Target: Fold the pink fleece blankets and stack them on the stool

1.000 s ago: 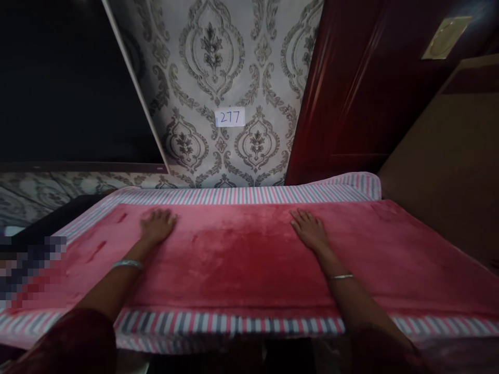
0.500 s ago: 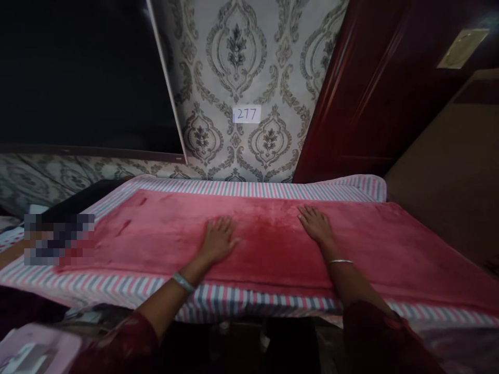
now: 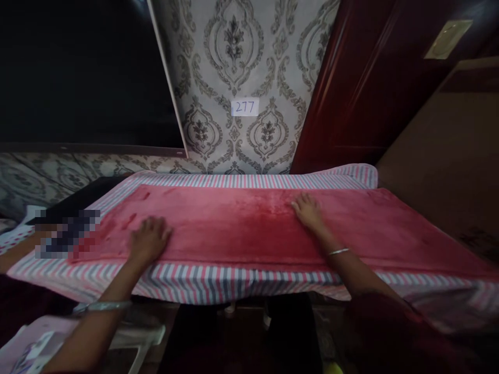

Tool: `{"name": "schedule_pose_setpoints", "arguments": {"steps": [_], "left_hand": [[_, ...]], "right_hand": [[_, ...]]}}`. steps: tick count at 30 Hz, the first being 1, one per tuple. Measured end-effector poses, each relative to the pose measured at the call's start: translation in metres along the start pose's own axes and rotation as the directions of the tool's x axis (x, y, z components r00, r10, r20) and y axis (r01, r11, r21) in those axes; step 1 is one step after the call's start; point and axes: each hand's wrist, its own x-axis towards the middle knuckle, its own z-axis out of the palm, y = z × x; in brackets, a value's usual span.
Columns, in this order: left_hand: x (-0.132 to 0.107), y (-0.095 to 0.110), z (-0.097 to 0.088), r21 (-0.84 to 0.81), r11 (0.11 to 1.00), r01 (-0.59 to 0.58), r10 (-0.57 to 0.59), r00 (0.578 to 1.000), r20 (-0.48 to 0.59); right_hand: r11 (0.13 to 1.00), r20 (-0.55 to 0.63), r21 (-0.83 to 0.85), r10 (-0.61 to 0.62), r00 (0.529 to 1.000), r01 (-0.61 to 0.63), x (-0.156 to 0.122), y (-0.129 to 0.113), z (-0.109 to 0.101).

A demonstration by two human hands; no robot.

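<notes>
A red plush cloth (image 3: 241,228) lies spread flat over a pink, grey and white striped sheet (image 3: 202,283) on a table. My left hand (image 3: 148,239) rests palm down on the cloth near its front left edge, fingers stretched out. My right hand (image 3: 307,212) lies flat on the cloth right of the middle, fingers apart and pointing away from me. Each wrist wears a thin silver bangle. Neither hand holds anything.
Patterned grey wallpaper with a small label reading 277 (image 3: 244,107) stands behind the table. A dark screen (image 3: 78,72) fills the upper left, a dark red door (image 3: 370,83) the upper right. A brown panel (image 3: 444,156) lies right. White and pink items (image 3: 35,348) sit low left.
My left hand has slid leftward and toward me along the cloth, from the middle to near the front left edge. My right hand has stayed nearly where it was.
</notes>
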Motion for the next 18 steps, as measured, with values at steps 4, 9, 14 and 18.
{"name": "schedule_pose_setpoints", "arguments": {"steps": [4, 9, 14, 18], "left_hand": [[0.002, 0.102, -0.001, -0.151, 0.935, -0.320, 0.325, 0.946, 0.011], [-0.015, 0.199, 0.005, -0.282, 0.799, -0.532, 0.573, 0.815, 0.088], [-0.024, 0.207, 0.012, -0.265, 0.810, -0.523, 0.569, 0.811, 0.139], [-0.021, 0.200, 0.012, -0.233, 0.811, -0.536, 0.573, 0.807, 0.141]], "right_hand": [[0.968, 0.027, 0.098, -0.233, 0.972, 0.229, -0.046, -0.047, -0.003], [0.971, 0.132, 0.095, -0.233, 0.964, 0.221, -0.093, -0.077, 0.006], [0.977, 0.185, 0.051, -0.211, 0.960, 0.205, -0.101, -0.081, 0.008], [0.971, 0.200, 0.035, -0.238, 0.950, 0.236, -0.096, -0.063, 0.007]]}}
